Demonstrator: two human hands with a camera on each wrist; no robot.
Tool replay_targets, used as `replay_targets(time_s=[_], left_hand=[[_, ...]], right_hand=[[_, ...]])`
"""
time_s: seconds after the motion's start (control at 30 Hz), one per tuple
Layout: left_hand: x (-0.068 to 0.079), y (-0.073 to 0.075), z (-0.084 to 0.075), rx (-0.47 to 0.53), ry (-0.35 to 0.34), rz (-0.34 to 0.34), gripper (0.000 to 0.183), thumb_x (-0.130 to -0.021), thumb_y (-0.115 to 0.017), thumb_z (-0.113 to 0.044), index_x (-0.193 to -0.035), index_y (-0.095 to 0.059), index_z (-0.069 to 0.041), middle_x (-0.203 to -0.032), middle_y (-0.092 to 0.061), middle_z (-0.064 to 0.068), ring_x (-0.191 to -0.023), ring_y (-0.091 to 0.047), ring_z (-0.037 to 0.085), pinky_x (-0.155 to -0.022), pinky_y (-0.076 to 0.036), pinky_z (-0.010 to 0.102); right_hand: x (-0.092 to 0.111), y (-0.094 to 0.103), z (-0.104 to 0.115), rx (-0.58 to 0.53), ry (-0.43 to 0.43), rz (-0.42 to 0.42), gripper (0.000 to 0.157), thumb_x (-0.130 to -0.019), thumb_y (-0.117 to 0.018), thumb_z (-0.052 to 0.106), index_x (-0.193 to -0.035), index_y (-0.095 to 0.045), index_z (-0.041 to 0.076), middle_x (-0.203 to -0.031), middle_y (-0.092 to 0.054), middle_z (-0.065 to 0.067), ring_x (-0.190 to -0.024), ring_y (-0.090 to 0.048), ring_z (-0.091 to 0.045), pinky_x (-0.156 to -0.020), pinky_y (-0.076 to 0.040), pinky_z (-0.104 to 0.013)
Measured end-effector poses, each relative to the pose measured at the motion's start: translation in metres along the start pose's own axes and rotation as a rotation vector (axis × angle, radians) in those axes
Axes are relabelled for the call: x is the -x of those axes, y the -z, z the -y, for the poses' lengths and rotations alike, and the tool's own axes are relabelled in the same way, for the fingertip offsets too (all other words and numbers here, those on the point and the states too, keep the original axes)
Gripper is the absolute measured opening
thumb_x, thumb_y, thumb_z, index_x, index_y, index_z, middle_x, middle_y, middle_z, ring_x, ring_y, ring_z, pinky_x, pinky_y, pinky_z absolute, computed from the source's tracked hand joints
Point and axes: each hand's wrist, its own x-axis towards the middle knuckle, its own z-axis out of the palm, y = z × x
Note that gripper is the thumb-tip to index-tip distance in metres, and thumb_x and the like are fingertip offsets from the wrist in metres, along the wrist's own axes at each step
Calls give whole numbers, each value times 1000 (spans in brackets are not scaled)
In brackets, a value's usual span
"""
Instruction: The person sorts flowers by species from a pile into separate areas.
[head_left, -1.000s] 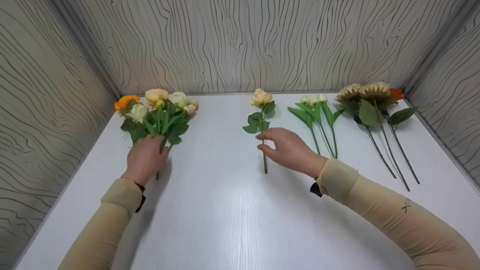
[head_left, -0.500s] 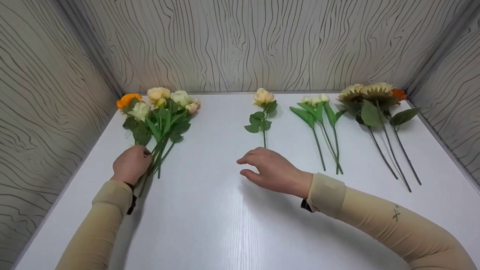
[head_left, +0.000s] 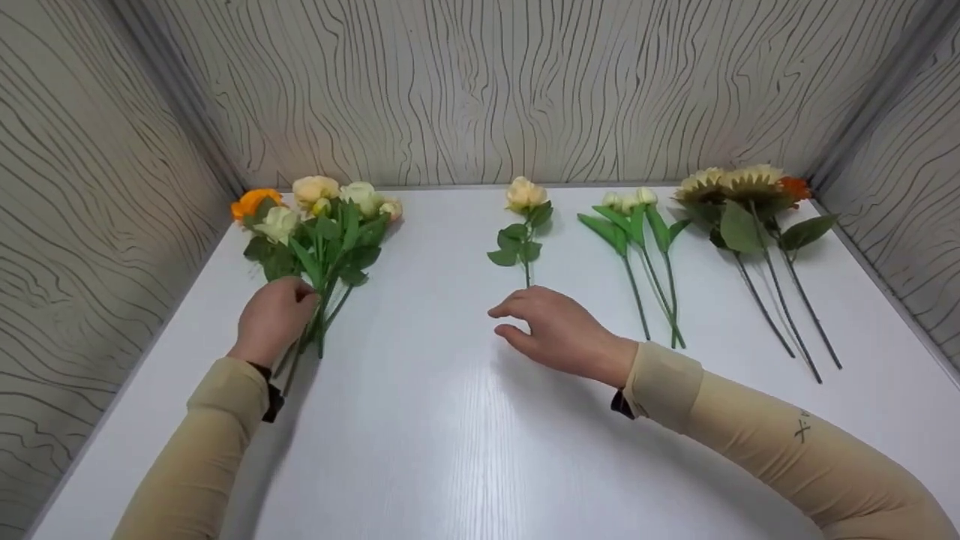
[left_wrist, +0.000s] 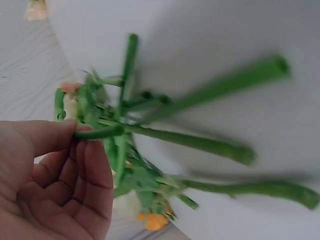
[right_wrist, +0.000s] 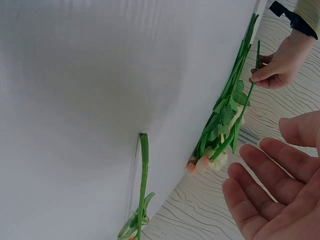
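Observation:
In the head view my left hand is over the stems of a mixed bunch of flowers at the table's left. Its thumb and fingers pinch a thin green flower stem, as the left wrist view shows; its blossom is hard to pick out among the others. Other cut stems fan out beside the fingers. My right hand hovers over the table with fingers apart and nothing in them. A peach rose lies just beyond it, the lower stem hidden by the hand in the head view.
White tulips lie right of the rose. Farther right are large cream flowers and an orange one, stems toward the front. Patterned panels wall the white table at the back and sides.
My left hand drew back toward the front, then moved slightly forward again with the stem. My right hand pulled back from beside the rose stem, then shifted slightly right. The rose stayed put.

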Motion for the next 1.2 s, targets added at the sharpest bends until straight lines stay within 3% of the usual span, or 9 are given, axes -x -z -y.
replay_targets(time_s=[0.13,0.27,0.5,0.67,0.77,0.87,1.03,1.2], left_hand=[[0,-5,-25,92,-19,10,28,-105,-58,-22,-118,-69,0,-104,-68,16,-85,-59,28,-74,-49,42],[4,-17,-59,251,-47,55,28,-105,-60,-26,-121,-68,-5,-104,-67,12,-86,-60,26,-74,-51,40],[23,-47,-134,609,-169,176,19,-104,-63,-22,-115,-70,-8,-99,-69,9,-90,-67,30,-77,-58,38],[30,-67,-175,746,-270,301,20,-104,-64,-19,-116,-70,-6,-102,-70,9,-92,-68,31,-81,-58,36],[31,-76,-190,778,-290,344,19,-103,-64,-18,-116,-69,-4,-102,-70,12,-89,-68,27,-80,-59,35],[31,-84,-198,804,-293,374,20,-103,-65,-17,-115,-70,-2,-103,-70,16,-86,-68,23,-79,-59,35],[32,-94,-205,801,-297,422,19,-102,-66,-18,-113,-72,-5,-103,-72,15,-85,-69,22,-79,-60,35],[35,-102,-208,748,-313,432,16,-101,-68,-18,-110,-73,-6,-100,-74,13,-85,-70,22,-77,-59,34]], right_hand=[[-1,4,-8,-28,-50,-30,24,-101,-66,15,-122,-74,9,-117,-73,-4,-114,-65,-23,-98,-52,-42],[-2,8,-16,-146,-153,-48,23,-103,-64,16,-123,-74,12,-119,-72,0,-110,-66,-20,-94,-53,-40],[-8,23,-23,-585,-319,-98,26,-105,-61,28,-126,-72,17,-121,-71,1,-110,-66,-17,-93,-54,-39],[-10,36,-23,-906,-345,-215,33,-104,-63,30,-129,-69,9,-123,-70,-9,-113,-64,-26,-93,-54,-38],[-9,40,-23,-1056,-339,-285,37,-103,-65,25,-130,-66,0,-125,-68,-14,-112,-62,-28,-92,-53,-38],[-7,42,-25,-1138,-347,-326,37,-103,-66,21,-128,-64,-5,-124,-68,-15,-110,-61,-27,-90,-53,-37],[-4,43,-30,-1161,-396,-371,30,-101,-69,20,-121,-67,-1,-117,-67,-17,-103,-62,-24,-87,-53,-34],[-1,44,-34,-1155,-446,-388,36,-99,-71,21,-123,-64,-6,-110,-67,-13,-98,-63,-22,-84,-54,-32]])
